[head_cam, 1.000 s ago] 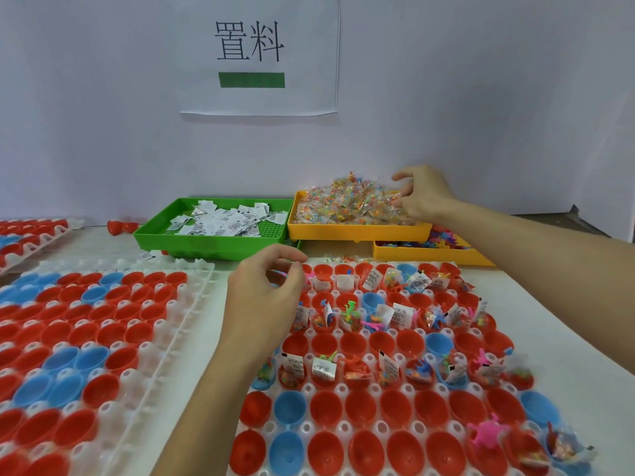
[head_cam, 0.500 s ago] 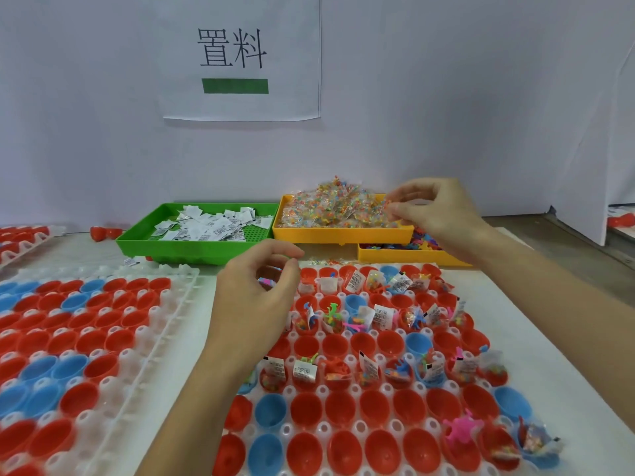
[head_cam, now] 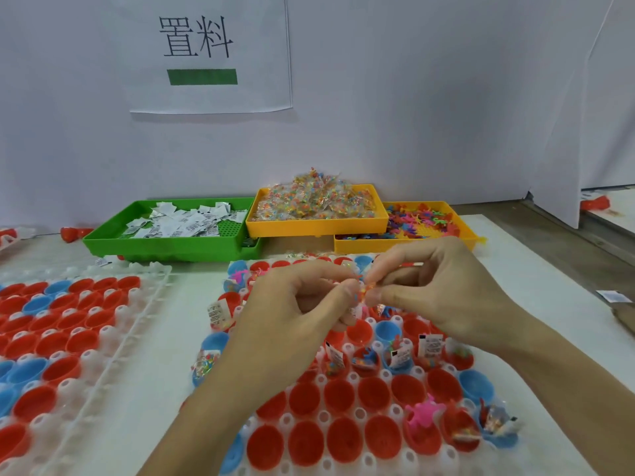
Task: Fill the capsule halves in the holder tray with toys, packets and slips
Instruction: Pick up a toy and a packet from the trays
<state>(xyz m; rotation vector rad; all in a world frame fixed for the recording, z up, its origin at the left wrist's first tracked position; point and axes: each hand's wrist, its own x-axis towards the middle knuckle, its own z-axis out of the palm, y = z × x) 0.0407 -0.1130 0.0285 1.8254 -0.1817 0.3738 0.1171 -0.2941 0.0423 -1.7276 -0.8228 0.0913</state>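
Pinching small packet (head_cam: 365, 293) between left hand (head_cam: 295, 310) and right hand (head_cam: 443, 290), fingertips curled, above holder tray (head_cam: 385, 374).

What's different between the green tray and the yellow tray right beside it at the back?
The green tray holds flat white paper slips spread thin, its dotted floor showing; the yellow tray is heaped above its rim with clear packets of colourful bits. The yellow one sits raised, overlapping its neighbours. Both are shallow rectangular plastic trays.
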